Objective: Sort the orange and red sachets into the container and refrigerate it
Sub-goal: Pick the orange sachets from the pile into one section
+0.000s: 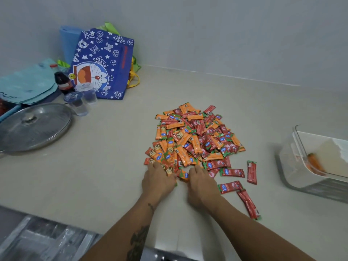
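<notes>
From the head view, one heap of orange and red sachets lies mid-desk, far too many to count; about five red sachets lie loose toward the desk's right edge. Both hands sit at the heap's near rim. The left hand has fingers curled onto orange sachets, and the right hand has fingers bent into the heap; whether either grip actually pinches one I cannot tell. One clear container stands at the right edge, tilted, with orange sachets inside. At the left far corner are one blue bag, two plastic cups, one dark bottle and one metal lid. Bare desk surrounds the heap.
</notes>
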Action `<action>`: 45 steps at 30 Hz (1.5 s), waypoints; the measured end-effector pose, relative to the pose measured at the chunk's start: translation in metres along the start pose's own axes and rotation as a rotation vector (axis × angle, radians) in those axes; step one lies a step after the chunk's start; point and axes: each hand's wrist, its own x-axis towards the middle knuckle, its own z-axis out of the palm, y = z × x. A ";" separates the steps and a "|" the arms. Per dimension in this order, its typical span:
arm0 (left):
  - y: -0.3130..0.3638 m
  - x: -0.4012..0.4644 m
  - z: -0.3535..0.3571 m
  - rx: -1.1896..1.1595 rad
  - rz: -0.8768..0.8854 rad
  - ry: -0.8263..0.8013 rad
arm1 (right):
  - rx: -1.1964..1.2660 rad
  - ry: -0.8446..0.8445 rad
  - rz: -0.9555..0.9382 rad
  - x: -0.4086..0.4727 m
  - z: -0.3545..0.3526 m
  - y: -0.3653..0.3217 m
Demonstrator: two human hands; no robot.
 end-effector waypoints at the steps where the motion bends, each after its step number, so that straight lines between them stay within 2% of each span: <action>1: 0.000 0.000 0.001 0.018 0.004 0.004 | 0.003 -0.016 0.009 0.001 -0.001 0.004; 8: -0.005 -0.006 -0.003 0.084 0.074 0.011 | -0.067 0.005 0.006 0.002 -0.004 0.015; 13: -0.027 -0.001 -0.012 -0.064 0.193 0.119 | -0.169 -0.059 -0.062 0.002 -0.002 0.013; 15: -0.033 0.005 -0.019 -0.101 0.222 0.162 | -0.080 -0.062 -0.068 0.004 -0.004 0.014; 18: -0.034 0.016 -0.035 -0.067 0.273 0.165 | 0.207 -0.060 -0.007 0.010 -0.011 0.011; 22: -0.031 0.036 -0.047 0.047 0.345 0.121 | 0.459 -0.044 0.028 0.019 -0.026 0.006; 25: -0.026 0.045 -0.051 0.152 0.377 0.061 | 0.544 -0.083 0.058 0.029 -0.036 0.001; 31: -0.030 0.052 -0.042 0.362 0.441 -0.019 | 0.516 -0.133 0.067 0.050 -0.047 -0.013; 36: -0.042 0.053 -0.033 0.362 0.410 0.064 | 0.423 -0.132 0.129 0.070 -0.042 -0.033; 42: -0.057 0.038 -0.023 0.403 0.378 0.202 | 0.263 0.011 0.208 0.078 -0.019 -0.057; 45: -0.061 0.032 -0.022 0.430 0.376 0.243 | 0.243 0.022 0.218 0.080 -0.016 -0.061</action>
